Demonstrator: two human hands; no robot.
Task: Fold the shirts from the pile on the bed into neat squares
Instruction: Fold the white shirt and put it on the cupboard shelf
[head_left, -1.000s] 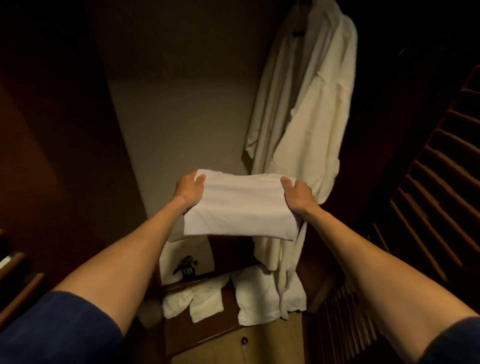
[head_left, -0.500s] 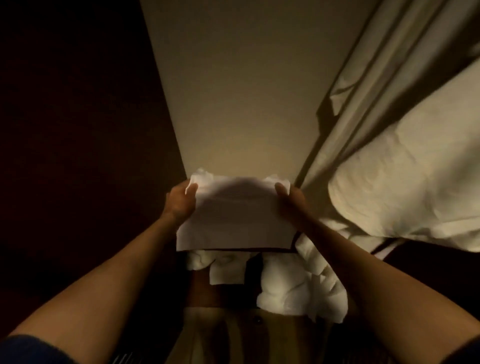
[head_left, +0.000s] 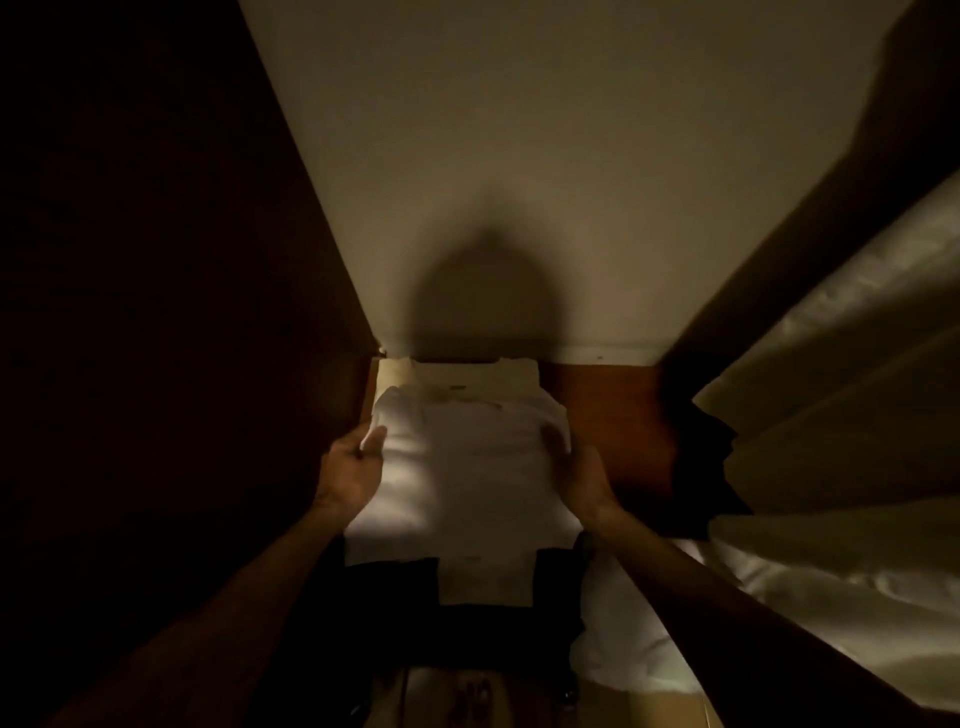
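A person's two bare hands hold a folded white shirt (head_left: 467, 467) by its side edges inside a dim wardrobe, seen from a head-worn camera looking down. The left hand (head_left: 353, 467), at about 9 o'clock of the shirt, curls its fingers round the left edge; the right hand (head_left: 579, 467), at about 3 o'clock, grips the right edge, thumb lying on the cloth. The shirt sits at the centre of the view, over a paler folded garment (head_left: 457, 379) whose far edge shows at 12 o'clock, against the back wall (head_left: 519, 156); whether the shirt already rests on it or hangs just above cannot be told in the blur. Another pale folded piece (head_left: 485, 579) shows from under the shirt's near edge at 6 o'clock. A reddish wooden shelf (head_left: 602, 405) lies bare toward 3 o'clock of the pile. A hanging white robe (head_left: 831, 415) fills the right of the frame from 2 to 5 o'clock, and more white cloth (head_left: 618, 639) bunches just beneath the right forearm. A dark wooden side panel (head_left: 156, 312) takes up the left, at 9 o'clock. A rounded shadow (head_left: 483, 291) falls on the wall directly above the shirt
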